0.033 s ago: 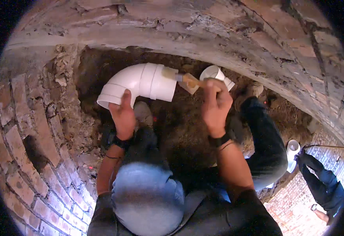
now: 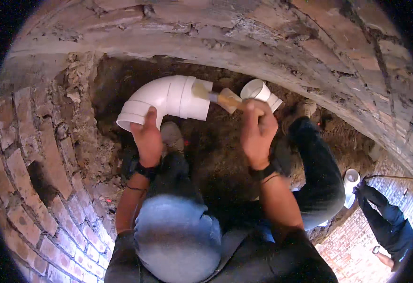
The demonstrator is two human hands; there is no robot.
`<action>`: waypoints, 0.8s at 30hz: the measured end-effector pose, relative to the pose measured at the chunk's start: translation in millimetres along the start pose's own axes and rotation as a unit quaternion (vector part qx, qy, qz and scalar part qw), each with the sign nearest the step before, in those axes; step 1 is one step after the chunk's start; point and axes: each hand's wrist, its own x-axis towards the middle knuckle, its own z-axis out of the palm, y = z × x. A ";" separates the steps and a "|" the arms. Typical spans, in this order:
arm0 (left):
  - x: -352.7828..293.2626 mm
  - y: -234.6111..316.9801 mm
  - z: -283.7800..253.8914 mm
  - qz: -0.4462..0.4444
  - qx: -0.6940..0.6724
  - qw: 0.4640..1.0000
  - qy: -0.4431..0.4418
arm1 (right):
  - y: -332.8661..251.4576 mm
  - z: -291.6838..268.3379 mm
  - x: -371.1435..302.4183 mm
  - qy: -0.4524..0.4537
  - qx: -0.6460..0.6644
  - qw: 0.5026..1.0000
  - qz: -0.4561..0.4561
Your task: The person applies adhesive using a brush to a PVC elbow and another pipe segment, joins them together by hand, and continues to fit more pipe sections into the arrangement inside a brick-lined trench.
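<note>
— What do you see from the head camera?

— The person's left hand (image 2: 147, 139) is wrapped around the lower end of a white plastic elbow pipe (image 2: 166, 100), holding it up in front of the far brick wall (image 2: 282, 42). The right hand (image 2: 258, 132) is closed on the wooden handle of a small brush (image 2: 216, 96), and its bristles touch the open right end of the elbow.

— Which step is this, you think?

— I judge it is the brushing of the socket rim, perhaps with glue. Just right of the brush there is a white round cup-like container (image 2: 259, 90); I cannot tell who holds it.

— And the next move?

— It calls for keeping the elbow steady and turning the brush around the whole rim. On the far right, another person in dark clothes (image 2: 388, 221) is standing near a second white pipe piece (image 2: 350, 186).
</note>
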 end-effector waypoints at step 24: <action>-0.6 11.8 -31.8 0.024 0.053 0.996 -0.071 | 3.6 -19.0 33.1 -0.010 0.139 0.981 0.135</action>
